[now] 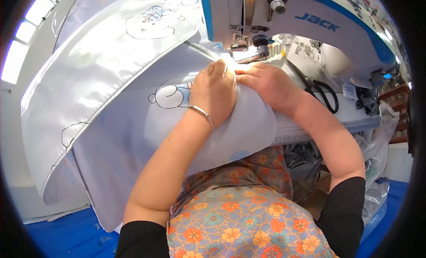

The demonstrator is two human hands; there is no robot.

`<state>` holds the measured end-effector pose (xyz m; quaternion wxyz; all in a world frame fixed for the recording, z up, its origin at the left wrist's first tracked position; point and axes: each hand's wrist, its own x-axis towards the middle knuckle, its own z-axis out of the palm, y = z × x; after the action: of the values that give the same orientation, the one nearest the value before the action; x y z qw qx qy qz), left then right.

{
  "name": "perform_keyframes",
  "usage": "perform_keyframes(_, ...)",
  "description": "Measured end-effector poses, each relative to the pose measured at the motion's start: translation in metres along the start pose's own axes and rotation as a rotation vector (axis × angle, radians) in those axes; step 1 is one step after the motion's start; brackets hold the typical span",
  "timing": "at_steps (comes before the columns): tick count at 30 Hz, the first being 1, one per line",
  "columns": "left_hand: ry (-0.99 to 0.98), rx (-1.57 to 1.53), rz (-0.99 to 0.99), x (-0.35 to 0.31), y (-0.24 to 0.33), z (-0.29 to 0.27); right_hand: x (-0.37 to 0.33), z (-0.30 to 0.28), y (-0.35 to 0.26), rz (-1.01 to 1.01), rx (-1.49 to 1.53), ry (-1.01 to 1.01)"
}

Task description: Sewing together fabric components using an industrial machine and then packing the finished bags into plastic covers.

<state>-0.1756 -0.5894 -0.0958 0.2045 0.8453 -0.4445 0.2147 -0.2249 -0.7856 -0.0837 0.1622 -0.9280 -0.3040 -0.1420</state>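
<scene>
Left hand (215,89) and right hand (270,84), upper centre, fingers curled closed, pinching pale printed fabric (250,120) (bracelet (203,112) on left wrist), sewing machine (293,7), upper right

Left hand (213,89) and right hand (268,85) seemingly pinch fabric (253,120) at a sewing machine (310,20).

The pale sewing surface (350,108) carries a white-and-blue industrial sewing machine (301,9) just beyond the fingers (249,72), black-handled shears (309,82) to their right, and cartoon-printed white fabric (128,120) beneath them, spreading leftward and over the near edge.
</scene>
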Motion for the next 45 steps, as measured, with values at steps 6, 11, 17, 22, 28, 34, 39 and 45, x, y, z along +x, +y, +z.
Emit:
perform_keyframes(6, -0.153, -0.073, -0.124, 0.006, -0.001, -0.009, 0.0, -0.001, 0.001, 0.001, -0.02, 0.017)
perform_keyframes(11, -0.128, -0.033, -0.046, 0.007, -0.006, -0.007, -0.003, 0.001, -0.002, -0.012, -0.069, -0.004)
perform_keyframes(17, -0.129, -0.014, -0.002, 0.007, -0.018, 0.001, -0.001, -0.002, -0.005, -0.029, -0.119, -0.005)
perform_keyframes(22, -0.274, 0.025, 0.01, 0.002, -0.026, -0.01, -0.002, 0.006, -0.013, -0.023, -0.163, 0.023)
perform_keyframes(28, -0.439, -0.227, 0.025, -0.079, 0.078, -0.08, 0.0, 0.013, -0.017, 0.017, -0.18, 0.077)
perform_keyframes(34, -0.288, -0.024, 0.084, -0.133, 0.03, -0.101, -0.01, 0.012, -0.028, 0.031, -0.135, 0.148)
perform_keyframes(39, -0.217, -0.024, 0.036, -0.109, 0.0, -0.114, -0.014, 0.014, -0.042, 0.071, -0.106, 0.174)
perform_keyframes(45, -0.158, -0.062, -0.036, -0.096, -0.043, -0.103, -0.009, 0.02, -0.051, 0.08, -0.134, 0.143)
